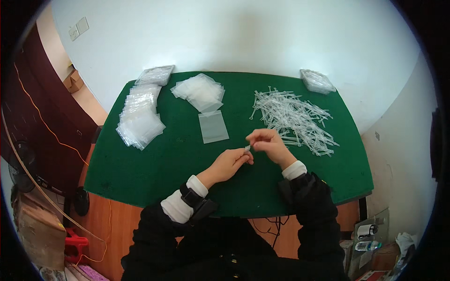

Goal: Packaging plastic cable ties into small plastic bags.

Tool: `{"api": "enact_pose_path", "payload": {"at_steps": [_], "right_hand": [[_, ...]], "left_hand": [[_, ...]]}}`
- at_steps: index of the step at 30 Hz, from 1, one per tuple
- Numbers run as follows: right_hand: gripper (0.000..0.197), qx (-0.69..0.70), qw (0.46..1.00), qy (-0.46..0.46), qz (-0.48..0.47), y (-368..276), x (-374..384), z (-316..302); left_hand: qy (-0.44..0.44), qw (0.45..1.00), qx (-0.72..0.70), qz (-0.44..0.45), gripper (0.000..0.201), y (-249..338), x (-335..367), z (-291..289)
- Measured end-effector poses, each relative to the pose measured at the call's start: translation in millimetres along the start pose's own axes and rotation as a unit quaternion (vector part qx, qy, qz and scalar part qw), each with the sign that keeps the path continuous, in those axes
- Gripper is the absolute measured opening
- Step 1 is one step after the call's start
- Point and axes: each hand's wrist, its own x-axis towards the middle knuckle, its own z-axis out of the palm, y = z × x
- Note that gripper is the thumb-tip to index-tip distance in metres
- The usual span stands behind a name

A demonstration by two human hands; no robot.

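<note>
My left hand (229,164) is closed in front of me over the green table, with a small whitish, clear-looking end (247,148) showing past its thumb and fingers; most of that piece is hidden. Just right of it, my right hand (269,143) has its fingers curled in a pinch beside that end, and what they hold, if anything, is too small to make out. Beyond my right hand spreads a loose pile of thin clear plastic sticks (293,119) with small looped ends. A single flat clear bag (213,127) lies beyond my left hand, touching a heap of similar bags (200,91).
Overlapping clear packets (139,117) run along the left side of the green-covered table (173,173). Stacked packets (156,75) sit at the far left corner, and another clear pack (317,81) at the far right. A white wall (234,37) stands behind the table.
</note>
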Motion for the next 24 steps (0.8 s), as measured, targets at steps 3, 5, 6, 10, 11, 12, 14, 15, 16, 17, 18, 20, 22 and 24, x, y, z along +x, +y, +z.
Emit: {"api": "enact_pose_path", "payload": {"at_steps": [3, 5, 6, 10, 11, 12, 14, 15, 16, 17, 18, 20, 22, 24], "right_hand": [[0.005, -0.027, 0.994, 0.104, -0.019, 9.3, 4.1, -16.6], [0.008, -0.269, 0.949, 0.162, -0.026, 12.8, 5.4, -22.1], [0.009, -0.385, 0.903, 0.187, -0.029, 14.8, 5.6, -24.5], [0.008, -0.547, 0.804, 0.210, -0.104, 21.6, 4.3, -30.5], [0.008, -0.547, 0.804, 0.209, -0.104, 24.5, 4.2, -32.1], [0.007, -0.577, 0.781, 0.213, -0.106, 28.6, 4.3, -34.1], [0.005, -0.633, 0.733, 0.223, -0.110, 31.4, 4.5, -34.5], [0.005, -0.634, 0.733, 0.223, -0.110, 30.7, 4.3, -34.0], [0.004, -0.648, 0.724, 0.214, -0.099, 29.8, 3.7, -33.9], [0.003, -0.663, 0.715, 0.206, -0.088, 28.7, 2.9, -34.0], [0.003, -0.677, 0.705, 0.197, -0.077, 27.8, 2.1, -34.1], [0.002, -0.682, 0.702, 0.193, -0.072, 26.6, 1.9, -31.3], [0.002, -0.694, 0.693, 0.185, -0.060, 25.8, 1.7, -28.3], [0.002, -0.698, 0.691, 0.180, -0.061, 24.4, 0.6, -24.8]], "left_hand": [[-0.007, 1.000, 0.018, 0.009, 0.018, 0.3, 0.4, 0.1], [0.000, 1.000, 0.003, 0.014, 0.016, -2.3, 0.6, 0.8], [0.000, 1.000, 0.002, 0.015, 0.016, -3.6, 0.4, 1.0], [0.001, 1.000, 0.011, 0.022, 0.015, -5.9, -0.7, 1.5], [0.002, 1.000, 0.010, 0.021, 0.015, -5.8, -0.6, 1.4], [0.003, 1.000, 0.009, 0.021, 0.015, -5.7, -0.5, 1.3], [0.005, 1.000, 0.008, 0.021, 0.016, -5.8, -0.5, 1.1], [0.010, 0.999, -0.030, 0.004, 0.017, -5.8, -0.4, 0.9], [0.016, 0.998, -0.067, -0.013, 0.018, -5.8, -0.2, 0.8], [0.021, 0.994, -0.104, -0.030, 0.019, -5.8, 0.2, 0.9], [0.021, 0.994, -0.104, -0.030, 0.019, -7.4, 0.7, 1.4], [0.038, 0.980, -0.188, -0.045, 0.020, -9.8, 0.5, 0.9], [0.046, 0.971, -0.229, -0.053, 0.021, -12.3, -0.5, -0.1], [0.051, 0.956, -0.275, -0.094, 0.021, -11.7, -0.9, -2.6]]}}
